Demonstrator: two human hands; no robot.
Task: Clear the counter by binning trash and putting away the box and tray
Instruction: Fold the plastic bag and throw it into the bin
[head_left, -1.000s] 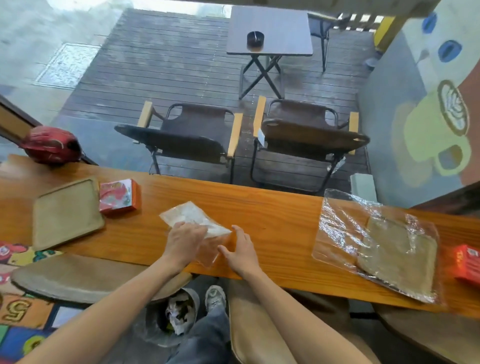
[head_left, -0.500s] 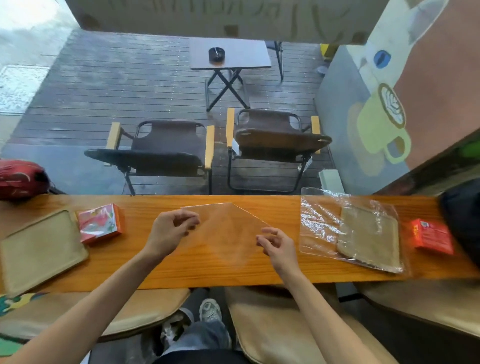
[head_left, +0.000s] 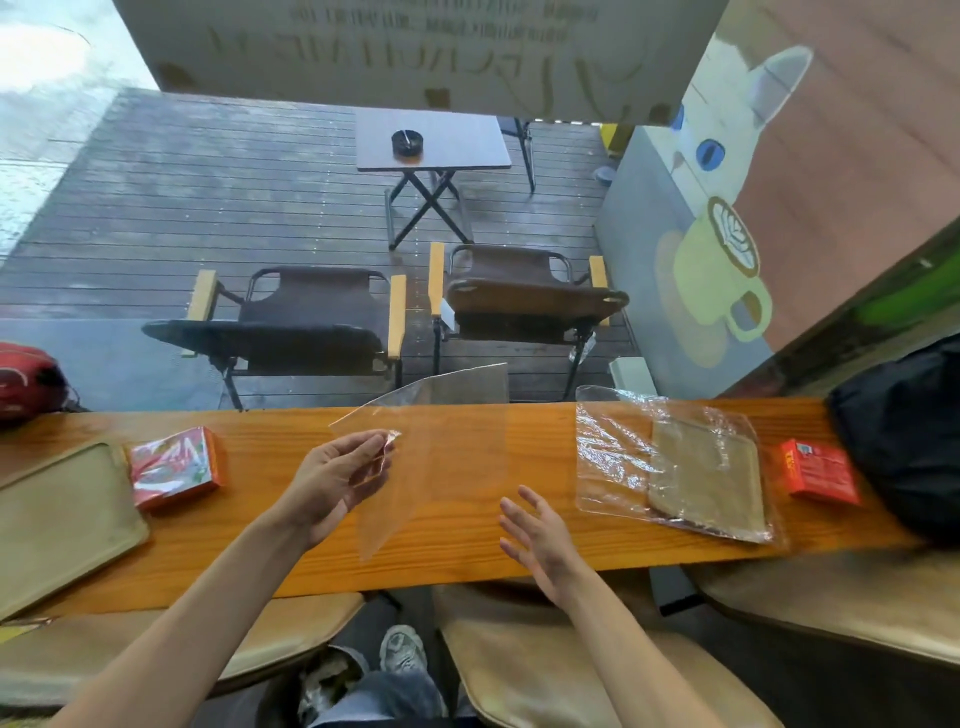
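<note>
A clear plastic bag (head_left: 447, 447) hangs above the middle of the wooden counter (head_left: 519, 551), spread out and see-through. My left hand (head_left: 337, 478) pinches its left corner between thumb and fingers. My right hand (head_left: 540, 530) is off the bag, fingers spread, just right of its lower edge. A tan tray (head_left: 57, 519) lies at the counter's left end with a red box (head_left: 174, 465) beside it. Another tan tray (head_left: 709, 478) lies inside a crinkled clear plastic bag (head_left: 608, 457) on the right, and a second red box (head_left: 818, 470) sits past it.
A black bag (head_left: 904, 436) rests on the counter's far right end; a red bag (head_left: 26, 382) sits at the far left. Padded stools (head_left: 582, 670) stand under the counter's near edge. A bin with trash (head_left: 317, 691) shows by my foot. Chairs stand beyond the window.
The folded bag was lifted off the counter and opened out flat. My right hand has let go of its right edge and dropped lower. The view tilted up and shifted right.
</note>
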